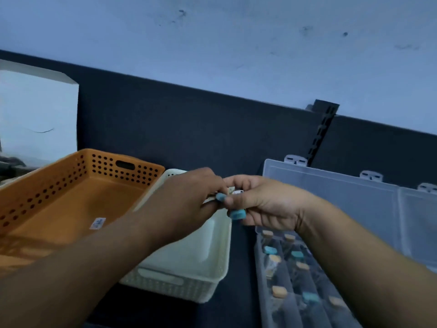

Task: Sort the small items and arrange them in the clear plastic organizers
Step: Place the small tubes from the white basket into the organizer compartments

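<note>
My left hand [189, 197] and my right hand [262, 204] meet above the white basket [201, 256]. Between them they pinch a few small items with blue caps [236, 214]; one blue cap [221, 197] shows at my left fingertips. What the items are exactly is too blurred to tell. Below my right wrist lies the clear plastic organizer [262, 268], its long compartments holding several small pieces with blue and orange caps [279, 292]. Its clear lid [331, 197] stands open against the dark back panel.
An orange perforated basket [71, 197] with a small label inside sits at the left. A white box [35, 110] stands behind it. A second clear lid [421, 221] is at the far right. A slotted black upright [324, 129] rises on the back panel.
</note>
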### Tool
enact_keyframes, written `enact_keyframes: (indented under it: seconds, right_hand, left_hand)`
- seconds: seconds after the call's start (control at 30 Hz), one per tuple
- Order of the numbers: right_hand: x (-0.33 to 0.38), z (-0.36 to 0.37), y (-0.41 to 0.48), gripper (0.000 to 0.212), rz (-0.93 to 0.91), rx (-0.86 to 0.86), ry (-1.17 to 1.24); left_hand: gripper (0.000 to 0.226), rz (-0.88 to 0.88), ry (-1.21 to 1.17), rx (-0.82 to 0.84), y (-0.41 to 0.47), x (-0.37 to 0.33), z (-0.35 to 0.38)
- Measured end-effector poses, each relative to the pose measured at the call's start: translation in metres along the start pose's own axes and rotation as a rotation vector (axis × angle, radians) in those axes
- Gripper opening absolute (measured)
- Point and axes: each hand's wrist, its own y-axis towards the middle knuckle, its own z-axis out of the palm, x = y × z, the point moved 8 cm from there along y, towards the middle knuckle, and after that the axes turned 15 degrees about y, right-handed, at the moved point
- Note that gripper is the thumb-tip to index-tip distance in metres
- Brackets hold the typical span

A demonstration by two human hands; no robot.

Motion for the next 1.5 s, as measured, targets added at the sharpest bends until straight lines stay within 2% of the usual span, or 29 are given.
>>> enact_keyframes:
  seconds: [0.07,0.17,0.3,0.4,0.6,0.77,0.83,1.03,1.17,1.37,1.5]
  right_hand:
    - [0.006,-0.030,-0.029,0.040,-0.060,-0.101,0.144]
    - [0.015,-0.079,-0.079,0.010,-0.183,-0.294,0.292]
    - [0.017,-0.139,-0.140,0.028,-0.322,-0.437,0.374]
    - [0.015,-0.173,-0.176,0.032,-0.393,-0.502,0.366]
    - [0.001,-0.225,-0.236,0.035,-0.378,-0.612,0.072]
    - [-0.009,-0.257,-0.272,0.029,-0.343,-0.692,-0.185]
    - [-0.010,-0.267,-0.283,0.027,-0.351,-0.731,-0.296]
    - [-0.019,-0.288,-0.302,0.025,-0.325,-0.747,-0.512]
    - [-0.022,-0.296,-0.306,0.018,-0.374,-0.744,-0.567]
    - [-0.027,-0.306,-0.305,0.013,-0.392,-0.691,-0.578]
    - [-0.031,-0.305,-0.298,0.015,-0.424,-0.659,-0.594]
  left_hand:
    - [0.005,-0.043,-0.104,0.009,0.013,-0.019,0.003]
    - [0.008,-0.140,-0.321,0.030,0.031,-0.046,0.016]
    - [0.010,-0.184,-0.484,0.075,0.054,-0.096,0.041]
    - [0.005,-0.175,-0.546,0.145,0.067,-0.137,0.057]
    - [0.011,-0.129,-0.552,0.238,0.090,-0.211,0.080]
    - [0.007,-0.126,-0.492,0.255,0.103,-0.258,0.098]
    - [0.002,-0.136,-0.507,0.263,0.106,-0.270,0.108]
    - [0.009,-0.168,-0.486,0.295,0.115,-0.295,0.129]
    - [0.013,-0.184,-0.414,0.324,0.119,-0.302,0.138]
    - [0.005,-0.204,-0.361,0.326,0.123,-0.308,0.141]
    - [0.004,-0.219,-0.357,0.342,0.122,-0.312,0.144]
